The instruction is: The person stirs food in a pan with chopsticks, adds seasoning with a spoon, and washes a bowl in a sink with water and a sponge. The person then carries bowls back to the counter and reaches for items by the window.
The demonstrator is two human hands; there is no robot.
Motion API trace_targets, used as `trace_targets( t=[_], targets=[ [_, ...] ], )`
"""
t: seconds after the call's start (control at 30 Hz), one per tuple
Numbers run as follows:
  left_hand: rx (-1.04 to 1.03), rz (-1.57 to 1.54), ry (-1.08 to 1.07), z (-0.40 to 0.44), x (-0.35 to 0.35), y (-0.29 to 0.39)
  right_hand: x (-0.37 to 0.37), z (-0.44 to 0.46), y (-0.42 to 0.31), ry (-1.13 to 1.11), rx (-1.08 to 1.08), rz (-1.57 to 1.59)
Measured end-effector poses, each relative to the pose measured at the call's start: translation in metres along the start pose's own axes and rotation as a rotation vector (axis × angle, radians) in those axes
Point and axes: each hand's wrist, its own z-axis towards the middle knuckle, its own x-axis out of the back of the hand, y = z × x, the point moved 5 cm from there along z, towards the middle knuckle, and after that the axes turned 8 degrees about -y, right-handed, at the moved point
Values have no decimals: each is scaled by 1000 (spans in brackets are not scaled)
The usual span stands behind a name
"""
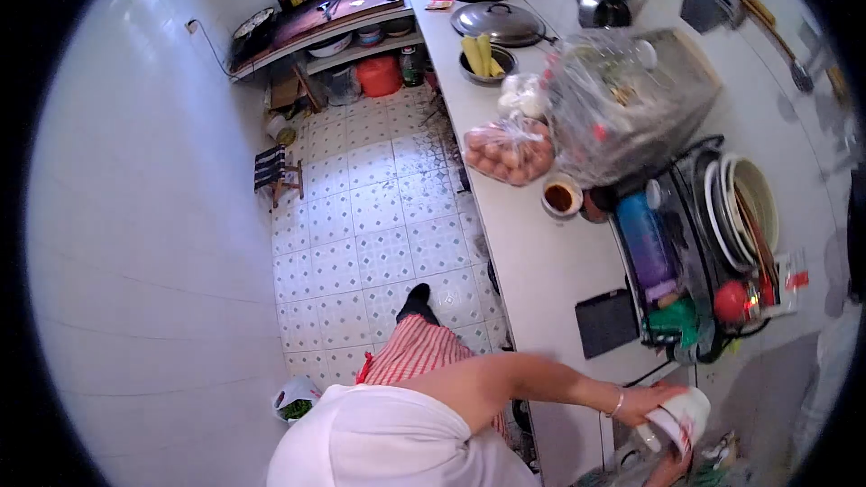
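Observation:
A white bowl with red markings [687, 413] is tilted on its side at the lower right, over the sink area. My left hand [642, 402] grips its upper side, a bracelet on the wrist. Below it, my right hand [669, 467] holds the lower side of the bowl, partly cut off by the frame edge. A white spoon-like item [648, 437] shows beside the bowl, near my left hand. Dishes below are blurred.
On the counter [532, 252] are a dark square mat [606, 323], a bag of eggs [510, 151], a cup of dark sauce [561, 197], corn in a bowl [484, 59] and a large plastic bag [622, 108]. A dish rack holds plates [753, 203].

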Motion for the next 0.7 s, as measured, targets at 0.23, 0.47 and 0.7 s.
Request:
trace_targets(
  t=[0.23, 0.47, 0.7],
  targets=[
    [835, -145, 552, -146, 200, -44, -189, 136, -170, -275, -178, 111],
    [467, -927, 1071, -283, 489, 144, -410, 276, -389, -482, 188, 240],
    [240, -820, 1286, -428, 747, 226, -625, 362, -604, -495, 839, -247]
  ],
)
